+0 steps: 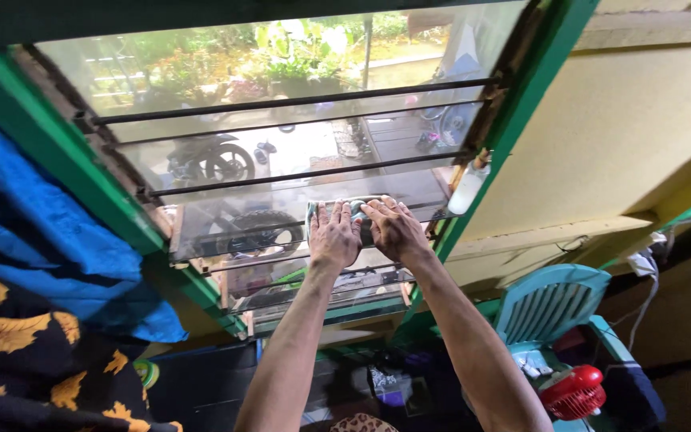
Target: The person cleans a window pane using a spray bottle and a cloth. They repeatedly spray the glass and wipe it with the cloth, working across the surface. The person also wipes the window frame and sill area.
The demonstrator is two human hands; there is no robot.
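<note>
two bare forearms rise from the bottom centre of the frame, nearest the lens, to a louvred window. the left hand (334, 234) and the right hand (394, 229) lie side by side, palms flat and fingers spread, both pressing a pale teal cloth (355, 210) against a glass slat (297, 216) in the middle of the frame; only the cloth's edges show around the fingers. the work in hand looks like wiping that slat, with the hands near its right end, so the next stroke would seem to call for steady, even pressure along glass that sits behind thin dark bars (297, 102). just right of the hands, a white bottle (469, 187) stands against the green window frame (521, 104). a blue curtain (33, 216) hangs at the left edge, above dark fabric with yellow leaves (33, 360). at lower right sit a light-blue plastic chair (549, 300) and a small red fan (573, 392). motorcycles (209, 160) and plants show through the panes.
</note>
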